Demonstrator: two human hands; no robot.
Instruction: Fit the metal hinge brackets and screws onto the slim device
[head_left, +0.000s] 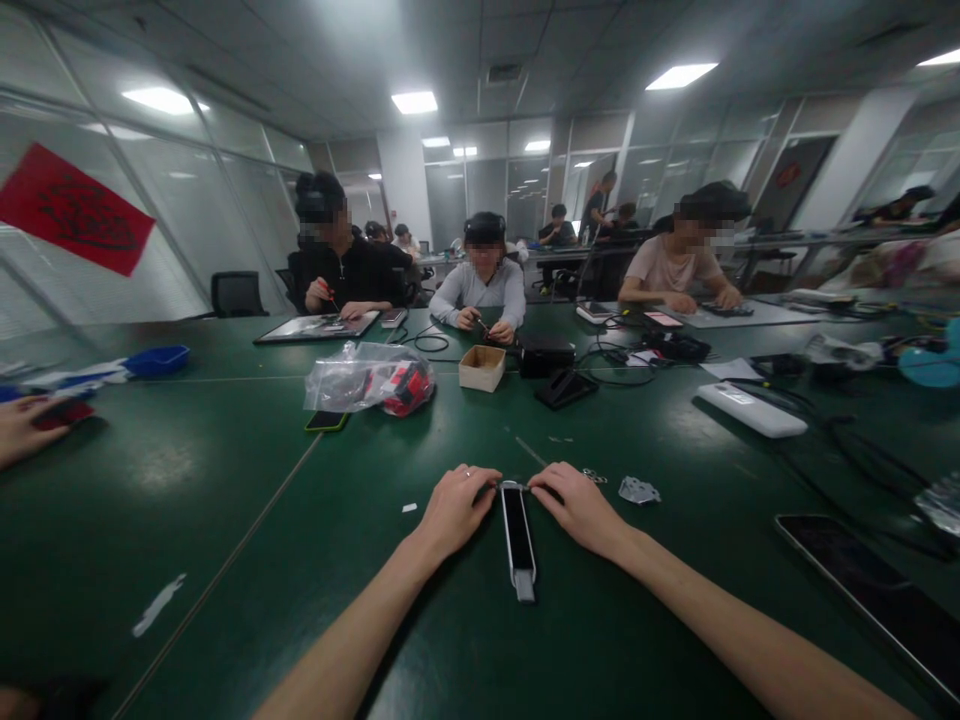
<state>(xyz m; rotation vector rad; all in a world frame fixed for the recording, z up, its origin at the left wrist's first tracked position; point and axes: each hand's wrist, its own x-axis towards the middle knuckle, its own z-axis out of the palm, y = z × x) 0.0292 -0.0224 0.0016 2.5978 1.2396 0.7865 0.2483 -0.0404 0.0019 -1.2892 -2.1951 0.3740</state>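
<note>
A slim white-and-black stick with a grey USB-like plug at its near end lies on the green table between my hands. A small loop shows at its far end. My left hand is closed in a pinch by the left side of that loop. From the other side, my right hand pinches close to the loop's right edge. What the fingertips hold is too small to make out. Several small metal rings and a clear-grey crumpled piece lie beyond my right hand. Left of my left hand is a white scrap.
A plastic bag with red items lies over a phone. Ahead stand a small box and a black case. At right are a white power bank, cables and a dark phone. Co-workers sit across; another person's hand is at left.
</note>
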